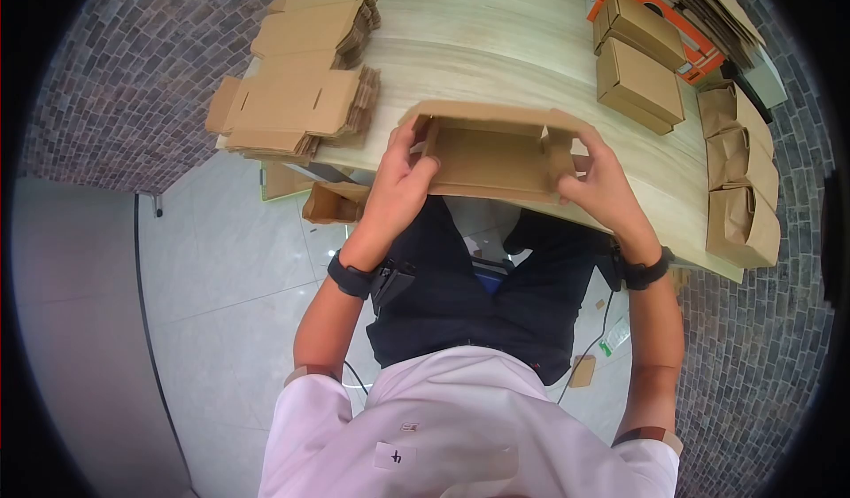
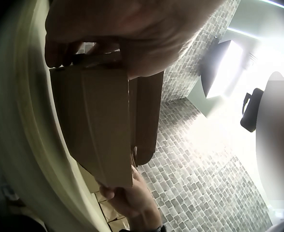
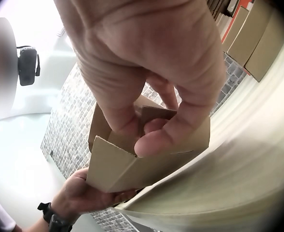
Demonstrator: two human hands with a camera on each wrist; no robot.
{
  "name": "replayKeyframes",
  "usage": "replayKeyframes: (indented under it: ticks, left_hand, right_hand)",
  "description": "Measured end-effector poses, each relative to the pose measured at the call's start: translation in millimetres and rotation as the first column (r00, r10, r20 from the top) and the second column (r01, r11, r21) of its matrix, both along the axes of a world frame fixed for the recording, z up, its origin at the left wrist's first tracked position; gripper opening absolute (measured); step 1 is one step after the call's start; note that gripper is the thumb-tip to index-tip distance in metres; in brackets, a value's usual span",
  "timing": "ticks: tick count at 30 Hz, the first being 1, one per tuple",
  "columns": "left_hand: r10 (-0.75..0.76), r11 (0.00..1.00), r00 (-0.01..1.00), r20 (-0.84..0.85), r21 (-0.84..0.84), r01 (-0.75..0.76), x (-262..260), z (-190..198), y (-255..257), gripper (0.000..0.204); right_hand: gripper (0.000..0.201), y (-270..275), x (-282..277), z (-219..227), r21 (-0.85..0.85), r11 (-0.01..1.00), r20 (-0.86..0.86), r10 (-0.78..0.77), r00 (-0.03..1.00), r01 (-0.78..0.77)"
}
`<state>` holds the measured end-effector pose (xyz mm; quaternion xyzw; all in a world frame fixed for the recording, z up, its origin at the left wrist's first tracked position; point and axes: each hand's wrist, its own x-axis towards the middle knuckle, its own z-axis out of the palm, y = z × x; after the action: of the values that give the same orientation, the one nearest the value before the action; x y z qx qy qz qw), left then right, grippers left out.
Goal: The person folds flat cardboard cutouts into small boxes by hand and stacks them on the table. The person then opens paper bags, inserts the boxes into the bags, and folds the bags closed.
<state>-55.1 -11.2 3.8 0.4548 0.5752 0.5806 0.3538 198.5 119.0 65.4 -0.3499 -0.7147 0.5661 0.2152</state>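
A brown cardboard box, part-folded with its top open, is tilted toward me at the table's front edge. My left hand grips its left end, thumb at the inner side and fingers around the outside. At the right end my right hand pinches the end flaps between thumb and curled fingers. The right wrist view shows that thumb and fingers close together over a folded flap. In the left wrist view the long side wall runs between both hands, and a lid panel stands up behind it.
Flat cardboard blanks are stacked at the table's left. Folded boxes stand at the right, near an orange carton. Several open brown paper bags line the right edge. Another bag is below the left edge.
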Motion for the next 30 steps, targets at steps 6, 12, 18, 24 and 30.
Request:
replayKeyframes:
  ticks: [6,12,18,24,30]
  left_hand:
    - [0.005,1.0,1.0,0.022,0.014,-0.005,3.0,2.9,2.3,0.06]
    - [0.02,1.0,1.0,0.013,-0.019,-0.02,1.4,0.3,4.4,0.067]
    - [-0.012,1.0,0.999,0.053,-0.001,0.012,-3.1,4.1,10.0,0.079]
    - [0.029,0.997,0.994,0.101,-0.067,-0.022,-4.8,8.4,11.0,0.082]
    - [0.137,0.99,0.98,-0.143,0.051,-0.131,-2.4,5.0,17.4,0.088]
  right_hand:
    - [0.078,-0.7,-0.8,-2.2,0.024,0.999,0.003,-0.023,1.0,0.023]
    - [0.078,-0.5,-2.7,-6.8,0.118,0.993,0.006,-0.006,1.0,0.005]
    - [0.077,4.0,1.0,-18.4,0.049,0.999,0.043,-0.006,0.999,0.003]
    - [0.075,1.0,0.2,-15.1,0.098,0.995,0.029,0.007,1.0,-0.009]
    - [0.078,5.7,2.9,-19.5,0.353,0.929,0.121,0.072,0.99,-0.11]
